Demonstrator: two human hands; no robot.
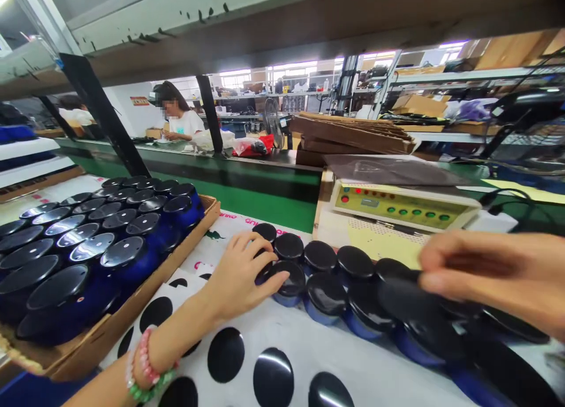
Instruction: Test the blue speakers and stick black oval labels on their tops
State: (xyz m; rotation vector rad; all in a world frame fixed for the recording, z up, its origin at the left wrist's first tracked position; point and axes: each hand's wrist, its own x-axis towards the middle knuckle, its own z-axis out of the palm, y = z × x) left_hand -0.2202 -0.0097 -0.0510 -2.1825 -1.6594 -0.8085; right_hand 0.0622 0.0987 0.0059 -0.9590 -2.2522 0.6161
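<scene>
My left hand [241, 272] is at the left end of two rows of dark blue round containers with glossy black tops. Its fingers curl around one container [263, 273], and the thumb lies over the top of a neighbouring container [289, 279]. On the right, my right hand [489, 274] pinches the edge of a thin black disc [408, 301], tilted above the containers and slightly blurred. Below the rows, a white sheet [238, 389] carries several black discs [273, 376].
A cardboard tray [176, 257] full of similar blue containers stands at left. Behind the rows sits a control box [406, 204] with lit buttons. A shelf [265, 36] crosses overhead on dark posts. Farther back, a person [183, 122] sits across the green belt [265, 195].
</scene>
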